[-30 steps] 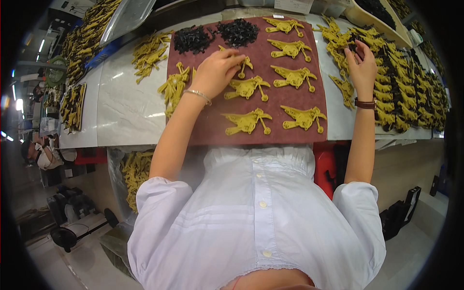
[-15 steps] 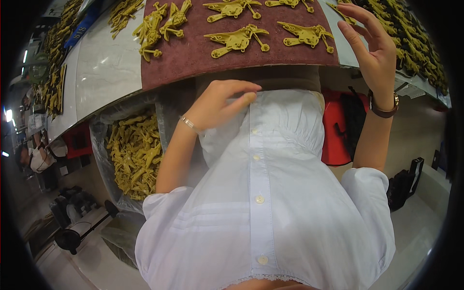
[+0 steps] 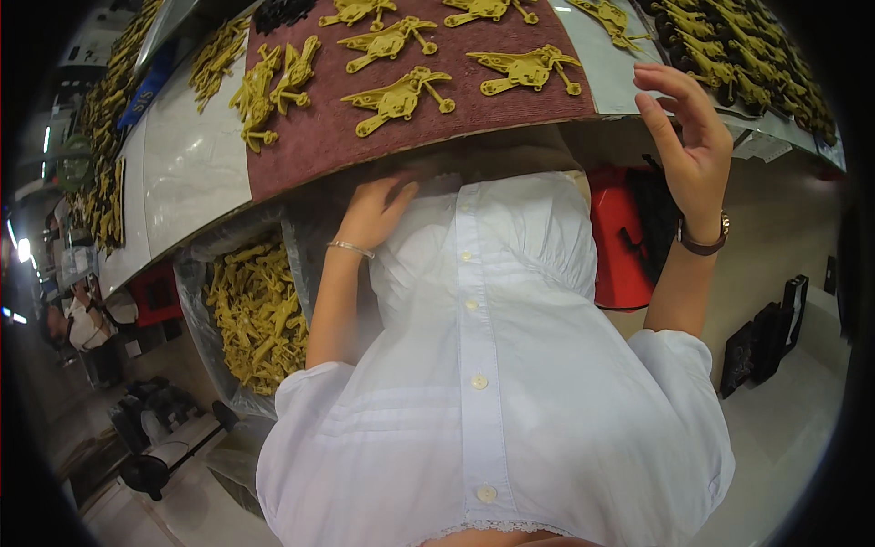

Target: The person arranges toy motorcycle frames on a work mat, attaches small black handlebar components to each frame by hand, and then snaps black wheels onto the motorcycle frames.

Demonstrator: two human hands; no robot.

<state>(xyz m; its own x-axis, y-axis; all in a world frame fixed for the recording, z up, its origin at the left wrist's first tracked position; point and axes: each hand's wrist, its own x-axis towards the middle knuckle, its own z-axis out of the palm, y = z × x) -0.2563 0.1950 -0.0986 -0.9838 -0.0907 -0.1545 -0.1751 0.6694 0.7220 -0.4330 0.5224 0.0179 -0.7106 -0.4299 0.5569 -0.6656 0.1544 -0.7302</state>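
My left hand (image 3: 372, 214), with a bracelet at the wrist, hangs just below the table's front edge, close to my shirt. Its fingertips are blurred, but thumb and fingers look apart, with nothing seen between them. Over the right end of the table edge, my right hand (image 3: 690, 137) is raised and empty, its fingers loosely curved and apart from the thumb. Beyond its fingertips lies a yellow-green molded part (image 3: 612, 22) on the pale tabletop. Similar parts lie on the dark red mat (image 3: 310, 159), one near its front (image 3: 398, 100) and another to its right (image 3: 529, 70).
Rows of yellow-green parts (image 3: 729, 55) fill the far right. A plastic-lined container (image 3: 196, 301) at my left holds a heap of such parts (image 3: 258, 314). Under the table at right is a red object (image 3: 620, 242). A black cluster (image 3: 283, 14) sits at the mat's far edge.
My left hand has moved left and slightly down, away from my front. The view has shifted, so the mat and its parts appear farther left. My right hand stays raised.
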